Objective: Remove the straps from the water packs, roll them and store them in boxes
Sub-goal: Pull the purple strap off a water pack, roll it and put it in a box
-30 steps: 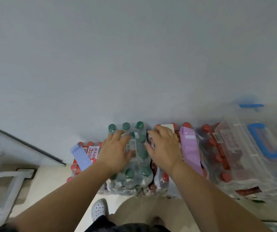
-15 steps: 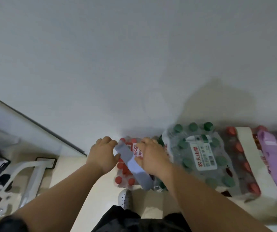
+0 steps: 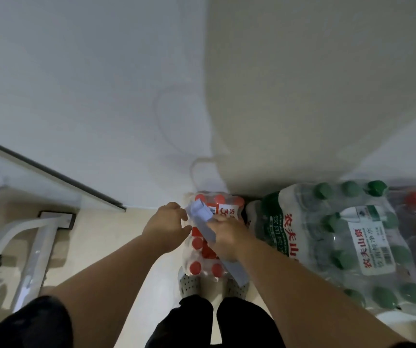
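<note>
1. The strap (image 3: pixel 201 217), a flat grey-blue band, lies slantwise across the top of the red-capped pack (image 3: pixel 198 247), its far end lifted off the caps and its near end hanging over the pack's front edge.
2. It looks light, soft and limp. It should bend and roll easily but will flop if held by one end only, so the free far end is the best place to take hold, with the other hand guiding the length.
3. The right hand (image 3: pixel 227 239) grips the strap at its middle, fingers curled over the band.
4. The left hand (image 3: pixel 166 224) sits just beside the raised end with fingers bent; I cannot tell whether it pinches the band or only nears it.
5. The pack itself is likely heavy and should stay put while the band is pulled; its plastic film looks slick.
6. A larger green-capped pack (image 3: pixel 340 247) stands just beside it on the right, both against the wall (image 3: pixel 101 96).
7. No storage box shows here.
</note>
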Demonstrator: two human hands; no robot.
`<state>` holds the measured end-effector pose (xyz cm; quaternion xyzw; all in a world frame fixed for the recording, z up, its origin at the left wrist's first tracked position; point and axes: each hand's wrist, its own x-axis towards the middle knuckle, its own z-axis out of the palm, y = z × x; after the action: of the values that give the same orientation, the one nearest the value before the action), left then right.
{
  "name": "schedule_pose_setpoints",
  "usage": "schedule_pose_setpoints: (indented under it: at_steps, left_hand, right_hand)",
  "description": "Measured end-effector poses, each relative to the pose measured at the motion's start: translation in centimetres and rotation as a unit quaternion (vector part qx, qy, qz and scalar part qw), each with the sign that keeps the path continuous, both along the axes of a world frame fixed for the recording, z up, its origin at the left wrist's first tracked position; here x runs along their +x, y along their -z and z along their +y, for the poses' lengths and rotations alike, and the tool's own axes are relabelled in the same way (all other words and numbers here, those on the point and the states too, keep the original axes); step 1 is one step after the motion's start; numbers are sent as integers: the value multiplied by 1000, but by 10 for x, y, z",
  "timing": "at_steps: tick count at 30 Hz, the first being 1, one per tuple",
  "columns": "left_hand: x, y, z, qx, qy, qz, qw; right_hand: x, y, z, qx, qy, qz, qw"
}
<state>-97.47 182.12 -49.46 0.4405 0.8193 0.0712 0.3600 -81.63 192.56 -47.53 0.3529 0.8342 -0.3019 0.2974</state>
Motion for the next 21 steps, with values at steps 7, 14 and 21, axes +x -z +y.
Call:
schedule_pose_setpoints:
  at_steps: [7,14,21]
  left_hand:
    - [-3,22,14,-47,114,-2,992]
    - [12,13,12,35,87,11,996]
    - [43,-46,-1,140,171,81,972]
  right_hand:
    - [3,9,-2,-15,-46,-22,999]
    - [11,-7,-3,-53,78,46,995]
    - [37,-55,-3,-24,165,163,972]
